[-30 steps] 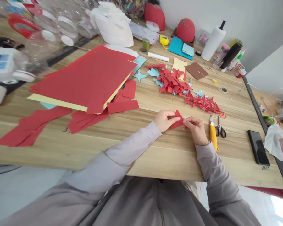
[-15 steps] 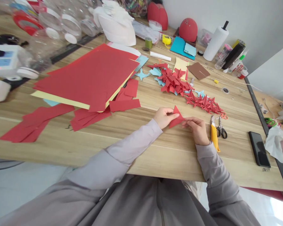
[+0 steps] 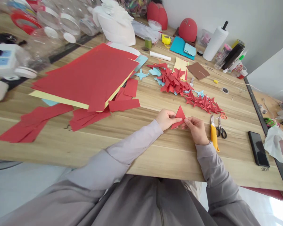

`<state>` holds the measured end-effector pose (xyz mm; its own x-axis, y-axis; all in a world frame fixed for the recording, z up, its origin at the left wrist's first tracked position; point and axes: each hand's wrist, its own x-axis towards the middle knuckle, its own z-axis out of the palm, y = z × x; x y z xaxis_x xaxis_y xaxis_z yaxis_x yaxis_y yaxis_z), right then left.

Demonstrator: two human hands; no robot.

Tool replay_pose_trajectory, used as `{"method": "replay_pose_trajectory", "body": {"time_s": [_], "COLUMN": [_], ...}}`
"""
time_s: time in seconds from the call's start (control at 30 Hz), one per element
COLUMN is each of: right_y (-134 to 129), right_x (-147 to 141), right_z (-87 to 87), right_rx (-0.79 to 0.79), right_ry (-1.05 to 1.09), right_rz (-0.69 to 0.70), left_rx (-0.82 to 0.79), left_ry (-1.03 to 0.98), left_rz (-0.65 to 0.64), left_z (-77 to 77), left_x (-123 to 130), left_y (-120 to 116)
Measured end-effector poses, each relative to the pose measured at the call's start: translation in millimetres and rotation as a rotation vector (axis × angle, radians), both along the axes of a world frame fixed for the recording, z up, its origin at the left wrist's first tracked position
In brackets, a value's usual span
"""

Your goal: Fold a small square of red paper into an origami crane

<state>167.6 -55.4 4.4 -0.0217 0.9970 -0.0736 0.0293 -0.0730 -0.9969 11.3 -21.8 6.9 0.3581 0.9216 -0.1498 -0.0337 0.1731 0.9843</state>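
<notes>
A small folded red paper (image 3: pixel 180 115), triangular with its tip pointing away from me, is held between both hands over the wooden table. My left hand (image 3: pixel 166 119) pinches its left side, thumb on top. The thumb and forefinger of my right hand (image 3: pixel 197 129) close on its lower right edge. Just beyond lies a heap of folded red paper stars (image 3: pixel 174 82), with a second row of red stars (image 3: pixel 204 103) to its right. Some light blue folded pieces lie among them.
Left of my hands are stacked red sheets (image 3: pixel 89 73) and cut red strips (image 3: pixel 35 122). A yellow-handled cutter (image 3: pixel 213 135), scissors (image 3: pixel 220 129) and a black phone (image 3: pixel 258 148) lie to the right. Plastic bottles (image 3: pixel 69 22) stand at the back left.
The red paper has turned more upright and shifted slightly right. My right thumb and forefinger have come onto its right edge, and my left hand has moved slightly right.
</notes>
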Motion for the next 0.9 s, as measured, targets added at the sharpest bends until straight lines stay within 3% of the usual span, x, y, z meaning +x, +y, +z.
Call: {"method": "replay_pose_trajectory", "body": {"time_s": [0.2,0.37,0.6,0.9], "right_y": [1,-2,-2,8], "right_x": [1,-3,-4,6], "right_z": [-0.4,5.2,4.1,-0.1], "right_rx": [0.017,0.032,0.022,0.015], "right_ry": [0.059,0.037,0.011,0.177], "right_rz": [-0.075,0.004,0.067,-0.15], "left_rx": [-0.103,-0.014,-0.072,-0.173], "left_ry": [-0.114,-0.163,-0.185,-0.254], "left_rz": [-0.042,-0.014,-0.025,0.124], "left_z": [1.9,-2.4,3.1,4.6], "left_x": [0,5,6,-2], "left_y": [0,-4,-6,3]}}
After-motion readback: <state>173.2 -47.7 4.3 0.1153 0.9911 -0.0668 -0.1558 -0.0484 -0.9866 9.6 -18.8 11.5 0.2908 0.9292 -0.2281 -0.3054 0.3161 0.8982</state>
